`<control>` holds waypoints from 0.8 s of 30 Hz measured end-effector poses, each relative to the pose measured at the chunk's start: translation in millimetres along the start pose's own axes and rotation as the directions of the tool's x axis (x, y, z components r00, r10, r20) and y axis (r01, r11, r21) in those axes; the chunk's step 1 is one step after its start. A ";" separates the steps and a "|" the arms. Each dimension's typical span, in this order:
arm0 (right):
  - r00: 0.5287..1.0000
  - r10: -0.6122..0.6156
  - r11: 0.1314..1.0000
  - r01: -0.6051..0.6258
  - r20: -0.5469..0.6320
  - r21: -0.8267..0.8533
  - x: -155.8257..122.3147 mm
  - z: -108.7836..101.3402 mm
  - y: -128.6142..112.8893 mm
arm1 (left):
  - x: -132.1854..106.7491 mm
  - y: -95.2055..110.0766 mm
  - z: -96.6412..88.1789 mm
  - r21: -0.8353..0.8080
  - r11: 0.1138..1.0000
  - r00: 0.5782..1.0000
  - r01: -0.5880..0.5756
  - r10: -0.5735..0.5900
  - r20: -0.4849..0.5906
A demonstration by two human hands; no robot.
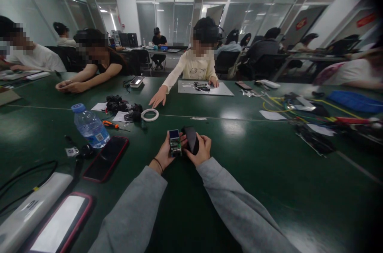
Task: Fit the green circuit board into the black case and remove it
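Observation:
My left hand (164, 151) grips a small green circuit board (175, 147) with a dark little screen at its top end. Its fingers wrap behind the board and are partly hidden. In my right hand (203, 150) is a black plastic case (191, 140), tilted, with its fingers closed round the right side. The board and the case are held close side by side above the green table (239, 177). Whether they touch, I cannot tell.
Left of my hands lie a phone (107, 159), a water bottle (90, 127), an orange screwdriver (115, 125) and a white power strip (36, 205). Across the table a person's hand (159, 96) reaches toward a white ring (150, 115). Cables and a blue tray (356, 101) are at right.

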State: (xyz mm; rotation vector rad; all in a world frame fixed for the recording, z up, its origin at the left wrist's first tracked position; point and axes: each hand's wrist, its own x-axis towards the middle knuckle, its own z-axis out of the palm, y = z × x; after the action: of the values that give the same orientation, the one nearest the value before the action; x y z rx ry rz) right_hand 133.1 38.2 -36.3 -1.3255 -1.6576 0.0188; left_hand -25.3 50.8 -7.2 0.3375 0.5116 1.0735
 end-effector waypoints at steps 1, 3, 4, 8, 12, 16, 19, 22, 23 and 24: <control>1.000 0.000 1.000 0.000 0.004 0.024 -0.2 0.2 1.5 | -0.4 0.2 0.5 -0.004 1.000 1.000 0.000 0.000 0.007; 1.000 0.022 0.996 -0.024 0.021 0.087 0.5 -0.9 4.8 | -1.2 0.8 1.5 -0.015 1.000 1.000 -0.006 0.006 0.013; 0.998 0.051 0.992 -0.055 0.037 0.112 1.3 -2.3 6.8 | -1.8 1.3 2.2 -0.020 1.000 1.000 -0.001 0.002 0.015; 0.970 0.225 0.967 -0.234 0.092 0.103 5.1 -11.9 20.9 | -4.3 3.2 4.2 -0.016 1.000 0.996 0.008 -0.007 0.089; 0.959 0.281 0.959 -0.282 0.038 0.029 6.0 -23.2 44.5 | -4.8 4.2 3.4 -0.029 0.999 0.996 -0.013 0.015 0.090; 0.931 0.364 0.931 -0.364 0.001 0.033 2.5 -32.0 64.3 | -4.1 4.5 0.8 -0.057 0.998 0.995 -0.020 0.026 0.099; 0.943 0.332 0.942 -0.329 -0.037 0.058 -2.0 -39.2 64.2 | -4.8 4.5 0.2 -0.058 0.998 0.994 -0.022 0.028 0.109; 0.980 0.199 0.980 -0.199 0.008 -0.018 -7.5 -54.3 56.4 | -6.4 4.1 1.0 -0.051 0.998 0.994 -0.032 0.037 0.101; 0.990 0.129 0.991 -0.126 0.053 -0.053 -9.3 -62.8 56.7 | -6.8 3.9 1.3 -0.052 0.998 0.994 -0.036 0.041 0.099; 0.994 0.057 0.995 -0.049 0.096 -0.087 -11.1 -73.7 60.5 | -7.1 3.7 1.5 -0.053 0.998 0.994 -0.038 0.043 0.097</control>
State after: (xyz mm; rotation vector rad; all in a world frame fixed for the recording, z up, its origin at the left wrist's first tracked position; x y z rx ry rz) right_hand 226.5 16.0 -37.8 -1.4524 -1.7216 0.0469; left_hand -29.8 46.0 -2.4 0.3553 0.3900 1.1016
